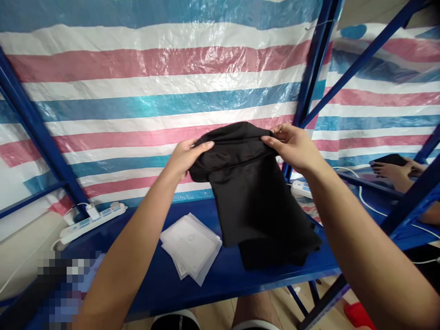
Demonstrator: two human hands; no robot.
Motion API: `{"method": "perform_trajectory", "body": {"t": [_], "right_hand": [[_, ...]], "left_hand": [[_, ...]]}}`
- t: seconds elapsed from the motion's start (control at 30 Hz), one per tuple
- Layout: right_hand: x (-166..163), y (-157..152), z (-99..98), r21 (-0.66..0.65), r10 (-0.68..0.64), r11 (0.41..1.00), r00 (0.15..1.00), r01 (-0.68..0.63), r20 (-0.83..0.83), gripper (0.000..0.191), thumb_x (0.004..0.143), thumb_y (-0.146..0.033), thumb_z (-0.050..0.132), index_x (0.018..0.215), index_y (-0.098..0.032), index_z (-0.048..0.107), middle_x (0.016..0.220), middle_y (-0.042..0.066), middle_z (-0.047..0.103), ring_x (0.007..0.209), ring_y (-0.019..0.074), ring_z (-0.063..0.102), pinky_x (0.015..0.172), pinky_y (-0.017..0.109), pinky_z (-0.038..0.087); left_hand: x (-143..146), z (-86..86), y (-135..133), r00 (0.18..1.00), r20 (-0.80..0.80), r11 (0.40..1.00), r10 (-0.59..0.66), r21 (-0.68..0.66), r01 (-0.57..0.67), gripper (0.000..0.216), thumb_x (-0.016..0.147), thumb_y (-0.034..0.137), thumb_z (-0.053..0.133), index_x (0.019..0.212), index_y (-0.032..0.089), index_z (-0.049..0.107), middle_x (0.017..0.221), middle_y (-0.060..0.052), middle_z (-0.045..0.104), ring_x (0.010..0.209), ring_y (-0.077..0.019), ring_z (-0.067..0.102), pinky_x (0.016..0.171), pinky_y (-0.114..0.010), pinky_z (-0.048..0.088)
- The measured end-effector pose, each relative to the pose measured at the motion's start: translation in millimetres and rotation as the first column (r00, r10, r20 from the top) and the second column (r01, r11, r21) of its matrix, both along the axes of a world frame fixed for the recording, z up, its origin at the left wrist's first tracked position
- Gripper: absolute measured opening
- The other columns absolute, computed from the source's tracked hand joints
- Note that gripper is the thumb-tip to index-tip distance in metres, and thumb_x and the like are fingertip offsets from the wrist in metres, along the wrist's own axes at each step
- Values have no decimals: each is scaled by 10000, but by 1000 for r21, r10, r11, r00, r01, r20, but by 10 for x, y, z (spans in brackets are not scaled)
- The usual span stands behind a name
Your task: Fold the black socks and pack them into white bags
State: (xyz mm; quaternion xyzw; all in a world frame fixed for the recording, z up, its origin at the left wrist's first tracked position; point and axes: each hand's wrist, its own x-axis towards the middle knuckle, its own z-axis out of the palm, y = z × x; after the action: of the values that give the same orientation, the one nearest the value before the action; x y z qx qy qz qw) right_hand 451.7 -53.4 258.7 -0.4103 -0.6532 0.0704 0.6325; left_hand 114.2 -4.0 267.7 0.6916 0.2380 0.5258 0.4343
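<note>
A black garment [252, 192] hangs in the air over the blue shelf [220, 279], its lower end resting on more black fabric [278, 252] lying there. My left hand [187, 156] pinches the garment's upper left edge, fingers closed on the cloth. My right hand [292, 144] grips the upper right edge in the same way. Both hands hold it at about the same height, in front of the striped tarp.
A stack of clear plastic bags [190, 245] lies left of the garment. Two white power strips [91, 220] [301, 188] sit at the shelf's back. Blue rack posts [311, 78] frame the bay. Another person's hand [392, 172] rests at the right.
</note>
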Motion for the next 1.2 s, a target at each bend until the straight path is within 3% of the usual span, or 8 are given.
{"method": "perform_trajectory", "body": {"t": [0.2, 0.33, 0.4, 0.53, 0.7, 0.9, 1.03, 1.2], "right_hand": [[944, 273, -957, -478, -53, 876, 997, 71, 51, 519, 715, -660, 891, 903, -196, 756, 742, 54, 729, 581, 160, 602, 492, 263, 457], [1256, 374, -1601, -723, 66, 667, 952, 182, 300, 459, 660, -624, 899, 755, -194, 766, 684, 74, 741, 595, 202, 661, 528, 298, 514], [1271, 429, -1693, -685, -34, 655, 919, 318, 394, 420, 692, -601, 870, 730, -199, 752, 660, 65, 732, 609, 218, 677, 570, 316, 528], [864, 590, -1526, -407, -324, 786, 871, 465, 369, 242, 797, -445, 831, 811, -212, 769, 863, 117, 804, 821, 286, 751, 773, 381, 564], [-330, 783, -1392, -270, -3, 961, 981, 56, 193, 194, 893, -417, 781, 973, -241, 802, 1031, 83, 823, 914, 272, 748, 883, 401, 554], [-1428, 989, -1917, -193, 79, 978, 997, -77, 0, 163, 929, -417, 734, 956, -263, 781, 871, 22, 792, 836, 241, 722, 880, 378, 551], [-1509, 1047, -2390, -274, 2, 962, 999, 9, 40, 219, 904, -392, 737, 1076, -261, 770, 753, -6, 764, 668, 224, 684, 781, 352, 541], [-1429, 1014, -2654, -506, 242, 850, 961, -143, 135, 248, 899, -343, 710, 1115, -241, 779, 624, -31, 739, 647, 228, 715, 783, 339, 551]], "left_hand": [[822, -875, 676, 940, -320, 992, -116, -88, 93, 503, 700, 591, 933, 920, 173, 760, 906, -86, 779, 892, -282, 736, 806, -363, 556], [682, -1438, 846, 850, -513, 989, -121, -133, 60, 462, 566, 495, 1007, 809, 211, 738, 850, -74, 766, 910, -320, 745, 826, -371, 557], [416, -1589, 879, 808, -529, 959, -258, -244, 147, 480, 470, 365, 1042, 841, 231, 769, 900, -84, 785, 944, -332, 763, 848, -382, 577], [-186, -1838, 905, 813, -490, 916, -314, -382, 123, 600, 286, 196, 1038, 815, 281, 769, 809, -59, 766, 796, -337, 772, 724, -411, 609], [-596, -2134, 759, 774, -598, 966, -207, -249, 66, 601, 164, 235, 1022, 680, 322, 725, 748, 3, 720, 673, -295, 716, 653, -386, 578], [-685, -2096, 526, 554, -794, 961, -252, -140, 237, 486, 233, 297, 1042, 620, 312, 747, 816, -11, 742, 815, -307, 715, 668, -330, 505], [-777, -2114, 481, 452, -849, 949, -273, -161, 270, 304, 536, 348, 974, 766, 290, 784, 808, -4, 751, 750, -270, 684, 657, -321, 453], [-924, -2267, 422, 521, -800, 953, -296, -213, 214, 368, 654, 442, 930, 957, 295, 781, 969, -9, 779, 886, -293, 718, 712, -319, 475]]}}
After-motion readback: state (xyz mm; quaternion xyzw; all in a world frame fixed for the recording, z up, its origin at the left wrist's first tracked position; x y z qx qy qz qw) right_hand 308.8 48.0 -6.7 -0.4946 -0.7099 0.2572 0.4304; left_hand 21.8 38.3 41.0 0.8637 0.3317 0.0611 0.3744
